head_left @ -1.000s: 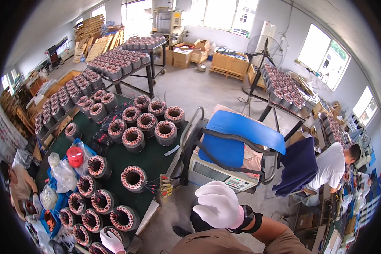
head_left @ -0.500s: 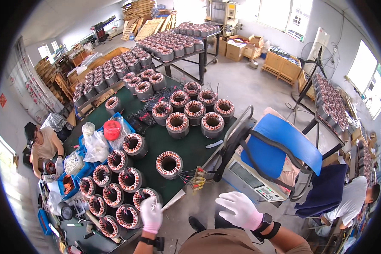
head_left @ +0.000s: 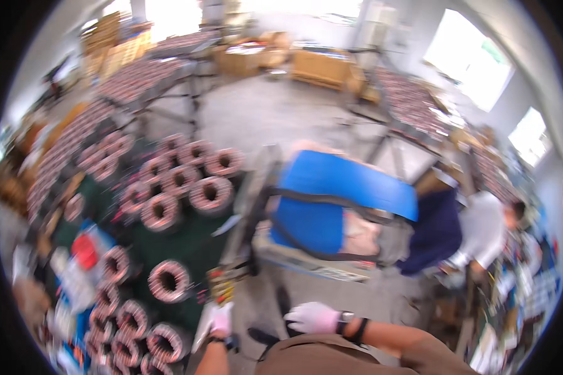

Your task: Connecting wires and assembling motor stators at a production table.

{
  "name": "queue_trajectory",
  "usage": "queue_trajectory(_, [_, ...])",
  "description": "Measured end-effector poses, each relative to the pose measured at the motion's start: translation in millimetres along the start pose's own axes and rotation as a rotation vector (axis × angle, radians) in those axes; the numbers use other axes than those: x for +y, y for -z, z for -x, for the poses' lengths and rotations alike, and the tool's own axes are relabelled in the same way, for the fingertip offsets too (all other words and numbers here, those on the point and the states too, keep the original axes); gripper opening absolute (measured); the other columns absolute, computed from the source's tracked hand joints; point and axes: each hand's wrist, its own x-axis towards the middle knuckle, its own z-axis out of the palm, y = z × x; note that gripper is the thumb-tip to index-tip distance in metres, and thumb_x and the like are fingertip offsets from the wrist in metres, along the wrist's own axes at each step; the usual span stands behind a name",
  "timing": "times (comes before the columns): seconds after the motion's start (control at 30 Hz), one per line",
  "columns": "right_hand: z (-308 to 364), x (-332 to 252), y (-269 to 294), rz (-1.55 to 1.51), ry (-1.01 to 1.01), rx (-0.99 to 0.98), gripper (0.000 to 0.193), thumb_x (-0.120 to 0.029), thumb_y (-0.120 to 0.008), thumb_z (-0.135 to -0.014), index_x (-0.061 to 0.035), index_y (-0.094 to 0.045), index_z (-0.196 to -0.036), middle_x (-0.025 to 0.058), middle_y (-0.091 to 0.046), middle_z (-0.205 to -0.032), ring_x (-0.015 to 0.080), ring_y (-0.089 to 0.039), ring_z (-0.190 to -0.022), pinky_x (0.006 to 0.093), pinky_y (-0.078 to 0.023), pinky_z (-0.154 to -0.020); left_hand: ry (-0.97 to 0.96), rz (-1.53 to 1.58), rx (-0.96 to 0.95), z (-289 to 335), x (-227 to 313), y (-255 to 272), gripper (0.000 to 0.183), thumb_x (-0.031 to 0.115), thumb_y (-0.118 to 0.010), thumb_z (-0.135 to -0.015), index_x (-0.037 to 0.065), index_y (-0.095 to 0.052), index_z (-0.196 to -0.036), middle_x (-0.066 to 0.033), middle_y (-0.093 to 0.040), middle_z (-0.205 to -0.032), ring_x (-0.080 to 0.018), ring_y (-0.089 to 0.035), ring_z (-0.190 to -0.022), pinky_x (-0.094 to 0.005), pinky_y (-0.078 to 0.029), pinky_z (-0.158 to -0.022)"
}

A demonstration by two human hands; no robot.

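Observation:
Both my hands wear white gloves, and the view is smeared by motion. My left hand [head_left: 221, 320] is at the green table's near right corner, just below a cluster of red and yellow clips [head_left: 221, 287]; its fingers are too blurred to read. In front of my body, my right hand [head_left: 311, 318] has its fingers stretched leftward, with nothing visible in it. One motor stator [head_left: 169, 297], a grey ring with red-and-white laced windings, stands alone left of the clips. Several more stators [head_left: 162, 327] crowd the lower left, and another group [head_left: 162, 225] stands farther back.
Right of the table is a pale instrument [head_left: 313, 264] with a blue sheet [head_left: 356, 187] and dark tubing over it. A red tub [head_left: 84, 251] stands among bags at left. Stator-laden racks [head_left: 137, 81] line the back. A person in white [head_left: 485, 222] sits at right.
The view has swung right, so the table and stators shift left in it. My left hand has left the lower-left stators and is now beside the clips. My right hand stays before my body.

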Motion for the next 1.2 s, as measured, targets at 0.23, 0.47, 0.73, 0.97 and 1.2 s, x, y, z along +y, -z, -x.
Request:
queue_trajectory(0.23, [-28, 8, -39, -0.064, -0.164, 0.062, 0.021, -0.026, -0.065, -0.086, -0.0062, -0.07, -0.085, 0.0161, -0.069, -0.085, 0.0388, -0.069, -0.083, 0.0496, -0.055, -0.074, -0.108, -0.607, -0.507, -31, -137, -17, 0.045, 0.034, -0.051, -0.101, 0.021, -0.06, -0.144, -0.0039, -0.056, -0.152, -0.0262, -0.047, -0.143, -0.0527, -0.026, -0.124])
queue_trajectory(0.47, [-6, 4, -49, -0.078, -0.302, 0.134, 0.021, -0.027, -0.064, -0.085, -0.0066, -0.071, -0.085, 0.0161, -0.071, -0.084, 0.0391, -0.069, -0.081, 0.0497, -0.056, -0.074, -0.11, -0.077, -0.247, 14, 32, 49, 0.034, 0.029, -0.054, -0.103, 0.013, -0.065, -0.131, -0.009, -0.062, -0.134, -0.0297, -0.056, -0.125, -0.0496, -0.037, -0.11])
queue_trajectory(0.73, [9, -4, -59, -0.074, -0.336, 0.121, 0.024, -0.029, -0.064, -0.086, -0.0066, -0.072, -0.089, 0.0163, -0.071, -0.087, 0.0401, -0.069, -0.085, 0.0504, -0.056, -0.077, -0.228, 0.3, -0.18, 55, 52, 70, 0.026, 0.024, -0.057, -0.105, 0.005, -0.071, -0.117, -0.0147, -0.07, -0.113, -0.0338, -0.065, -0.105, -0.046, -0.05, -0.093])
queue_trajectory(0.97, [4, -24, -52, -0.032, -0.181, 0.155, 0.026, -0.036, -0.063, -0.088, -0.0123, -0.068, -0.078, 0.0102, -0.067, -0.077, 0.0351, -0.067, -0.075, 0.0479, -0.053, -0.063, -0.548, -0.001, -0.062, 78, 61, 100, 0.021, 0.022, -0.062, -0.104, 0.005, -0.075, -0.105, -0.0153, -0.073, -0.104, -0.0345, -0.069, -0.096, -0.0452, -0.054, -0.089])
queue_trajectory(1.2, [6, -31, -57, -0.045, -0.193, 0.134, 0.028, -0.04, -0.064, -0.086, -0.014, -0.073, -0.082, 0.0124, -0.071, -0.081, 0.0371, -0.069, -0.078, 0.0496, -0.055, -0.067, -0.344, 0.201, -0.184, 81, 55, 94, 0.02, 0.022, -0.066, -0.102, 0.009, -0.072, -0.115, -0.016, -0.072, -0.111, -0.0328, -0.068, -0.104, -0.0451, -0.052, -0.095])
